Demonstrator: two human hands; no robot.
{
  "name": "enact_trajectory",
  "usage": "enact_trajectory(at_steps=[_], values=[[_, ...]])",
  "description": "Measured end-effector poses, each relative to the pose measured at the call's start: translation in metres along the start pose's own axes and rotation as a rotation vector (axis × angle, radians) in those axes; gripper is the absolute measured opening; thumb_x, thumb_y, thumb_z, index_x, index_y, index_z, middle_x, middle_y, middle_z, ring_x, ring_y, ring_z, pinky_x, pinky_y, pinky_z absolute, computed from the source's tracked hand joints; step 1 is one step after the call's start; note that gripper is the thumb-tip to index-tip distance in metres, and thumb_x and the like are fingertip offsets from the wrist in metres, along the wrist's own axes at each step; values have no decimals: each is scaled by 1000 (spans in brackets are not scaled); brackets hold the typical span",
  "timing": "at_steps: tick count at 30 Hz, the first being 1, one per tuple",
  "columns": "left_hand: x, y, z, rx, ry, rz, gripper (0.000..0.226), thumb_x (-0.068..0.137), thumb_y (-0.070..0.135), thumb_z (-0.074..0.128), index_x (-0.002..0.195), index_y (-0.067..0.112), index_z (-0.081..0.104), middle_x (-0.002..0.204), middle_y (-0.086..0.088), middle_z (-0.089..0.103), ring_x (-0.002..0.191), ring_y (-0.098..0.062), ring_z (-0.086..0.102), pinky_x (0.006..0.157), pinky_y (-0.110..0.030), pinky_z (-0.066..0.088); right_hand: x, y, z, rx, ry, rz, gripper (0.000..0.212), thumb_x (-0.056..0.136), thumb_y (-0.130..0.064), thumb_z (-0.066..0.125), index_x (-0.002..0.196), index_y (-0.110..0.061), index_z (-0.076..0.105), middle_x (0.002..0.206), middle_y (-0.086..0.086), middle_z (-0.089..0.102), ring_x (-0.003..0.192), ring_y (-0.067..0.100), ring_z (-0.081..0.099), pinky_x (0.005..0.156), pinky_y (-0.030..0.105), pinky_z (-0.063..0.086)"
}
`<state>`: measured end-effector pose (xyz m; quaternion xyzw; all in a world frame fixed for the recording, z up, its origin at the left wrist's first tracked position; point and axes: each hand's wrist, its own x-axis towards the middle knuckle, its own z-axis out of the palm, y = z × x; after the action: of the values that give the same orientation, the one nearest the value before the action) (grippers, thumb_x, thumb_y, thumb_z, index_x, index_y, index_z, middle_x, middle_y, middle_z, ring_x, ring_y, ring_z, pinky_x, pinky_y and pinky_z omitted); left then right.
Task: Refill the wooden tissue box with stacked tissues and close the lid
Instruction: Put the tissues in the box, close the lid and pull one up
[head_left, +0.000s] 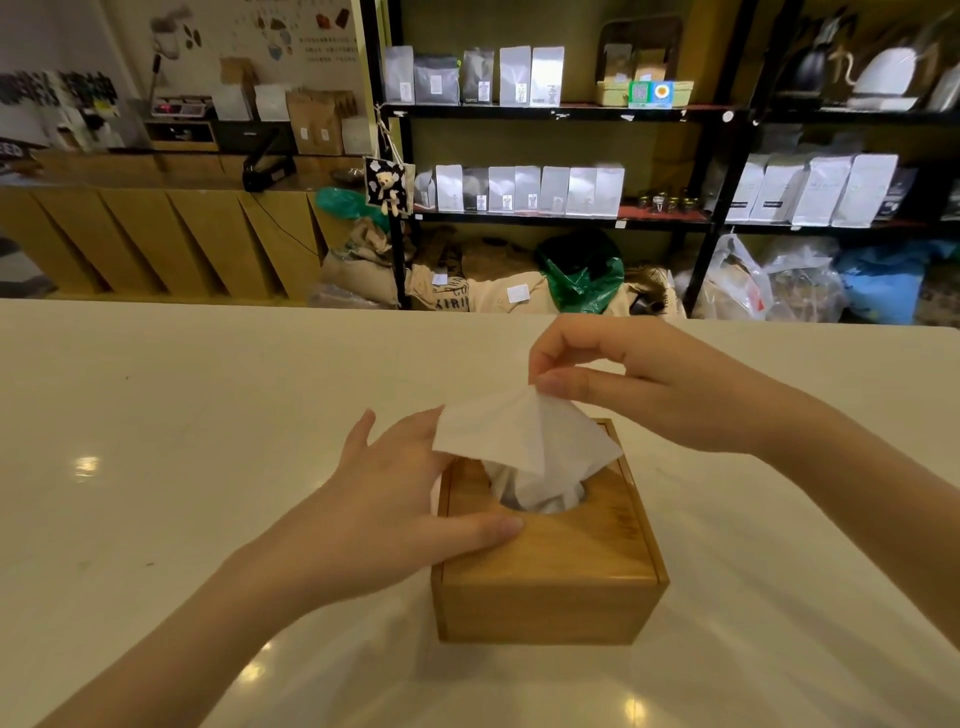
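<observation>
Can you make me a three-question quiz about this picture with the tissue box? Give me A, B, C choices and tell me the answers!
1. Where does the wooden tissue box stand?
A. on the white table
B. on a shelf
C. on the floor

2. What colour is the tissue sticking out of the box?
A. blue
B. white
C. pink

3. What is the lid doing?
A. lying beside the box
B. held up in the air
C. sitting on top of the box

Answers:
1. A, the box rests on the white table in front of the person.
2. B, the tissue pinched by the right hand is white.
3. C, the lid sits on the box, with the left hand resting on it.
</observation>
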<state>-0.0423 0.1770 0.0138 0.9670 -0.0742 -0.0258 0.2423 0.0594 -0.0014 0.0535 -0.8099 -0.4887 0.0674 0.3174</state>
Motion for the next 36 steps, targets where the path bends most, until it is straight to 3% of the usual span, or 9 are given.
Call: enact_trajectory(at_steps=[3,5,10,19,22,24,26,30,36], values=[[11,-6,-3,-326,248,37,43,67,41,75,94,58,45,92,47,52,92,27,44,80,4,34,-3,4,5,64,58,39,15,92,-28,46,93,-42,53,95,-24,60,98,-8,54,80,4,43],[19,-8,-4,-382,374,91,48,70,24,75,98,52,49,88,41,60,93,25,48,72,4,37,-9,5,6,96,89,75,15,89,-41,49,104,-46,49,99,-26,62,100,-11,54,83,6,44],[26,1,-13,-473,549,216,30,73,26,69,89,49,59,80,41,64,93,12,59,77,-8,43,-30,6,17,30,-75,112,101,66,-41,77,133,-59,5,134,-28,34,120,-13,34,96,6,35],[42,14,-17,-753,589,197,16,81,17,62,78,31,68,67,26,70,72,8,66,60,-4,49,-35,13,45,-252,297,-1,99,74,-44,61,130,-61,-18,131,-27,33,117,-9,31,94,9,28],[45,16,-16,-753,582,227,17,82,14,62,79,28,69,68,25,72,72,6,67,59,-5,49,-36,12,47,-140,406,2,54,81,-55,44,132,-53,26,108,-35,48,105,-7,45,88,13,38],[44,14,-16,-731,577,240,16,82,13,63,80,28,69,70,24,72,73,5,68,60,-5,49,-37,9,44,89,509,30,21,88,-52,45,97,-41,60,84,-25,64,89,-2,57,72,12,45],[44,13,-16,-726,570,232,16,81,14,63,81,29,69,70,25,72,73,6,68,60,-5,49,-38,5,38,357,543,96,20,85,-42,47,79,-34,65,76,-26,69,75,-6,63,64,7,45],[45,12,-18,-735,550,200,15,82,14,62,78,28,67,67,27,70,70,9,66,58,-3,48,-35,10,25,617,463,296,20,87,-29,49,80,-27,68,74,-24,73,73,-9,66,63,4,47],[49,18,-34,-705,546,160,20,89,24,51,79,26,69,73,18,72,70,5,64,61,-8,51,-38,3,1,581,359,317,26,73,-49,56,99,-46,58,90,-29,68,88,-8,60,76,13,44]])
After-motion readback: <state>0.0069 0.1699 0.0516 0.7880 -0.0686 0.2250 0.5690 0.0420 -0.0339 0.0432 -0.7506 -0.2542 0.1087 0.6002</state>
